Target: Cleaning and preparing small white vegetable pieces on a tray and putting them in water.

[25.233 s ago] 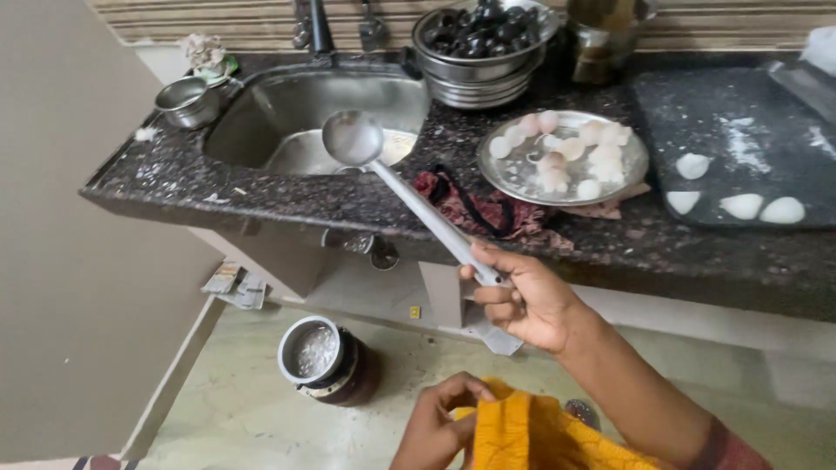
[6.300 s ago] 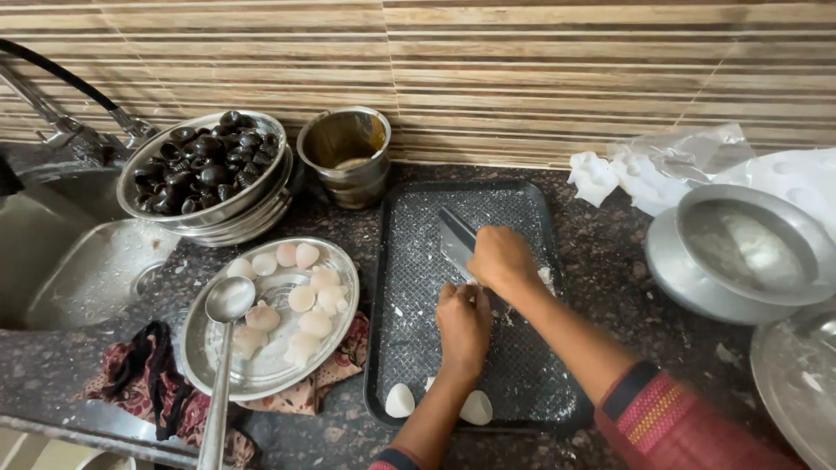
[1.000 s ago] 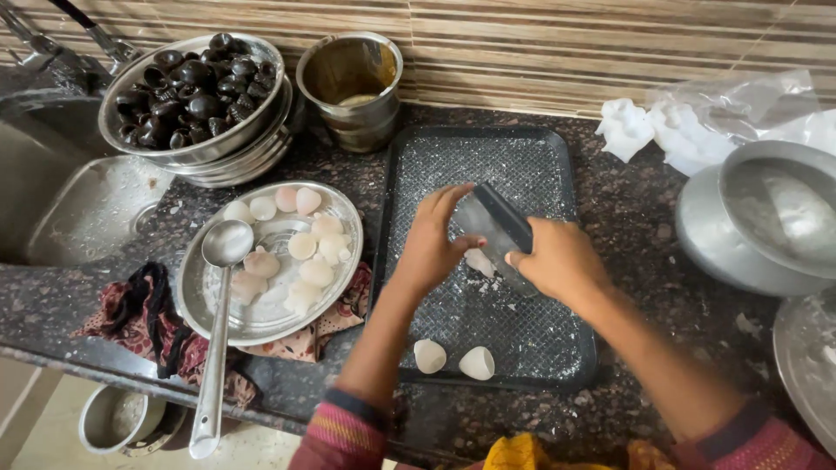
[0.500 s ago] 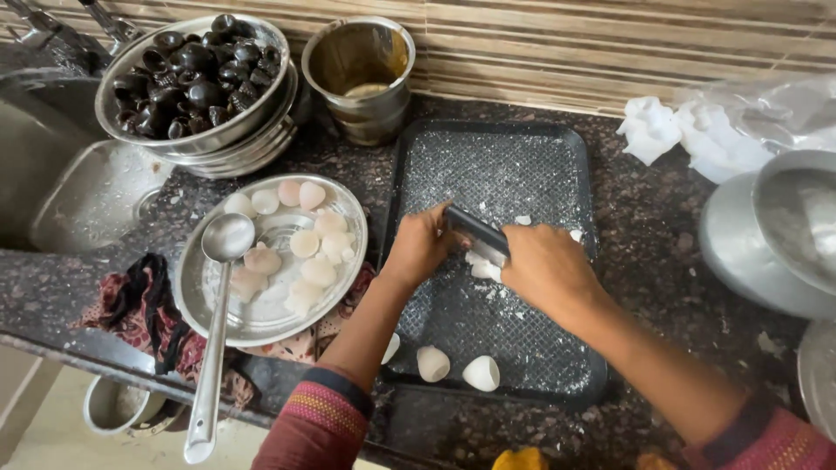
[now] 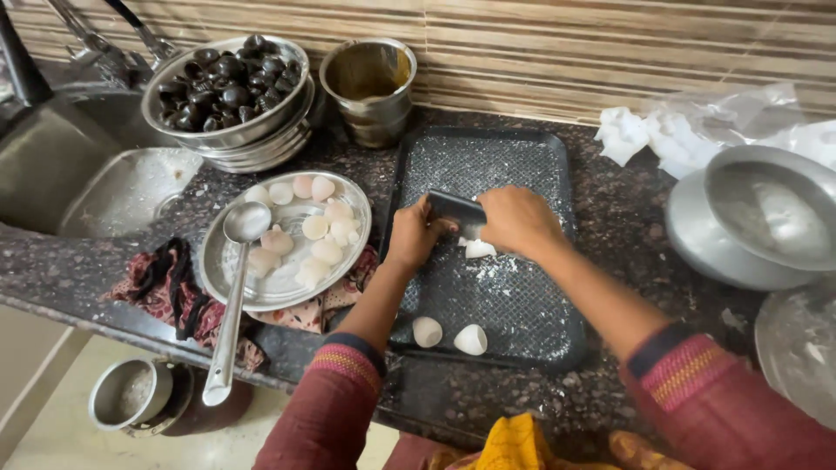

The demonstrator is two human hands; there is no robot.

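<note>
Hands: left hand [image 5: 416, 237] and right hand [image 5: 519, 222] are both closing on 1 dark flat scraper [image 5: 456, 207], left gripping its 9 o'clock end, right covering its 3 o'clock end.
Scraper: lying across the middle of the tray, its edge resting just above a white dough lump [image 5: 478, 249] that is peeking out under the right hand.
Counter: dark speckled stone counter [image 5: 610, 218] is carrying everything, with a steel sink [image 5: 78, 174] sitting at its 9 o'clock side.
Tray: black textured tray [image 5: 488, 305] is lying at the centre, dusted with white flour around the hands.
Lidded pots: 2 steel vessels [image 5: 749, 218] are sitting at 3 o'clock, well apart from the tray.
Bowl stack: steel bowl [image 5: 228, 96] is holding dark round pieces at 11 o'clock.
Plate: round steel plate [image 5: 228, 292] is sitting just beside the tray at 9 o'clock, holding pale dough pieces [image 5: 315, 228].
Ladle: long steel ladle [image 5: 235, 287] is resting its bowl on the plate, its handle sticking out past the counter edge toward 7 o'clock.
Cup: steel tumbler [image 5: 369, 87] is standing at 12 o'clock, just beyond the tray.
Cloth: dark red patterned cloth [image 5: 165, 287] is lying under the plate's 8 o'clock edge.
Shaped pieces: 2 white dough cones [image 5: 448, 335] are sitting near the tray's 6 o'clock edge, side by side and apart from the hands.
</note>
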